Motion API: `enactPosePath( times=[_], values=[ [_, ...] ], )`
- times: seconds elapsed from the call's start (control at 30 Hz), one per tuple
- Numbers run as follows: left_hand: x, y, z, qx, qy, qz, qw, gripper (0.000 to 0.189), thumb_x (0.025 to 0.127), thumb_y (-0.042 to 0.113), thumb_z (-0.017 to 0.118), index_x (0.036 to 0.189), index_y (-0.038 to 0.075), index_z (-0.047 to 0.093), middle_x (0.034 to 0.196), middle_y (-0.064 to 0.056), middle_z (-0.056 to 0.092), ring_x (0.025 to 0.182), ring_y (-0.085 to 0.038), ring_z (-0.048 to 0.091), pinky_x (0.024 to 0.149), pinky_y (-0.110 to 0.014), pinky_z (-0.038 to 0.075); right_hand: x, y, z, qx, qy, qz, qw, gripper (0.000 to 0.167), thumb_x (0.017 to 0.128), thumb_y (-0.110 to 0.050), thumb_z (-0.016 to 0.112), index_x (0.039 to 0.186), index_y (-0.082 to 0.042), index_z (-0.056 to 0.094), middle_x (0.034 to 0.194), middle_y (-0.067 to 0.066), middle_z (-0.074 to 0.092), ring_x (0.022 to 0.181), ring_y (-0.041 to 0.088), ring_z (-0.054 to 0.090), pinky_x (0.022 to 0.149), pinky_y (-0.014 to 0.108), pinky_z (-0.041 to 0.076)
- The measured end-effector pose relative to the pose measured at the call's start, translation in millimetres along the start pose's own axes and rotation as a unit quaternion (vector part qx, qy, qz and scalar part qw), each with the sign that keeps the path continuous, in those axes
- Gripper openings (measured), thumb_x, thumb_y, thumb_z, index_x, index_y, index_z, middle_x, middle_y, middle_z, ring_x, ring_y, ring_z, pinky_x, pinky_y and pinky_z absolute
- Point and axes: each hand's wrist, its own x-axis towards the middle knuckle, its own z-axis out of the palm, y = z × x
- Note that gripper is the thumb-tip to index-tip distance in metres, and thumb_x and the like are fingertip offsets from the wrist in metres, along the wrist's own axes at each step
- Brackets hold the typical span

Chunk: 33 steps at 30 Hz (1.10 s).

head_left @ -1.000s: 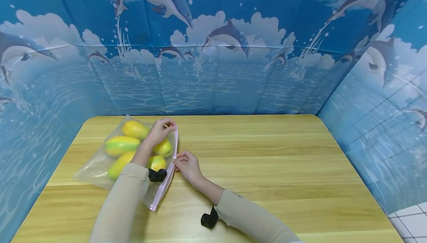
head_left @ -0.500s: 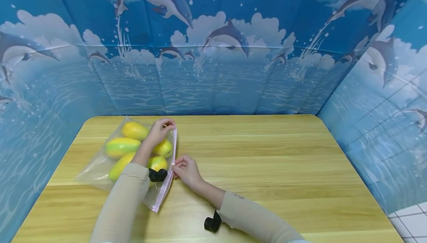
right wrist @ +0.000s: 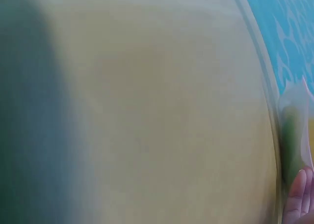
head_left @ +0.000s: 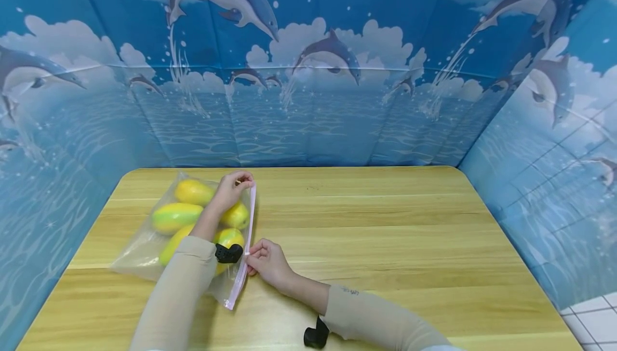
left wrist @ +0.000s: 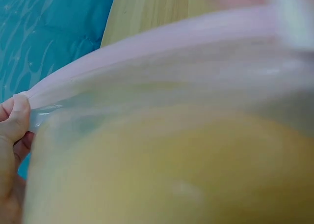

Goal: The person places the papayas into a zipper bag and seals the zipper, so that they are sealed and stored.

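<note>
A clear slider zip bag (head_left: 137,257) lies at the left of the table, holding several plump yellow-green fruits (head_left: 177,217) that look like mangoes. Along its right side runs a pink zip strip (head_left: 253,206). My left hand (head_left: 230,190) reaches across the bag and pinches the strip's far corner; the left wrist view shows thumb and fingers (left wrist: 17,118) on that corner. Partway down the strip, my right hand (head_left: 271,264) pinches a small white slider (head_left: 247,253). The near end of the strip hangs past the right hand. Yellow fruit behind film fills much of the left wrist view.
The wooden table (head_left: 385,244) extends to the right of the bag. A blue dolphin-print curtain (head_left: 308,120) stands behind it and at both sides. Black wrist-camera mounts (head_left: 315,335) sit on both forearms.
My right hand has drawn the slider along the pink strip toward the near end. The left hand stays at the far corner, and the near end of the strip has shifted slightly right.
</note>
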Motion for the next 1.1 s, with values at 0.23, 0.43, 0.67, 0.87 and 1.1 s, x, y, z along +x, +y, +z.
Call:
enactPosePath(
  times=[0.23,0.43,0.67,0.87,1.1],
  values=[
    [1.2,2.5,-1.7,0.005,0.000,-0.028,0.9996,0.016,0.092,0.013,0.051,0.096,0.000,0.060,0.097,-0.014,0.058,0.093,-0.026,0.049,0.082,-0.036,0.046,-18.0,1.6,6.4,0.024,-0.024,0.030,0.9990,0.008,0.080,0.008,0.058,0.086,0.008,0.053,0.066,0.012,0.062,0.051,0.011,0.055,0.050,0.023,0.056],
    [1.9,-0.3,-1.4,0.004,0.004,-0.020,0.9998,0.017,0.092,0.013,0.052,0.097,-0.001,0.060,0.097,-0.015,0.058,0.093,-0.026,0.049,0.082,-0.038,0.046,-29.9,6.3,12.0,0.045,-0.040,0.051,0.9969,0.009,0.079,0.009,0.059,0.085,0.008,0.053,0.067,0.013,0.062,0.051,0.011,0.056,0.049,0.020,0.055],
    [1.3,-0.7,-1.9,0.003,0.012,-0.020,0.9997,0.016,0.092,0.013,0.052,0.096,0.001,0.060,0.095,-0.013,0.057,0.092,-0.024,0.048,0.077,-0.034,0.044,-43.0,8.1,18.2,0.065,-0.060,0.068,0.9938,0.009,0.078,0.009,0.058,0.083,0.005,0.052,0.063,0.007,0.060,0.049,0.011,0.056,0.046,0.015,0.052],
    [2.0,-2.0,-1.7,0.005,0.017,-0.025,0.9995,0.015,0.092,0.013,0.052,0.095,0.000,0.060,0.093,-0.013,0.057,0.091,-0.024,0.048,0.073,-0.032,0.044,-48.8,7.9,20.3,0.075,-0.067,0.074,0.9921,0.010,0.078,0.010,0.059,0.083,0.004,0.052,0.065,0.012,0.062,0.050,0.011,0.057,0.047,0.017,0.053],
    [1.6,-1.8,-1.4,0.002,0.022,-0.023,0.9995,0.016,0.092,0.013,0.051,0.096,0.000,0.060,0.094,-0.014,0.057,0.091,-0.025,0.047,0.073,-0.032,0.043,-53.7,11.7,21.9,0.072,-0.072,0.082,0.9914,0.010,0.079,0.010,0.058,0.083,0.004,0.052,0.066,0.013,0.063,0.050,0.010,0.057,0.048,0.018,0.054]
  ],
)
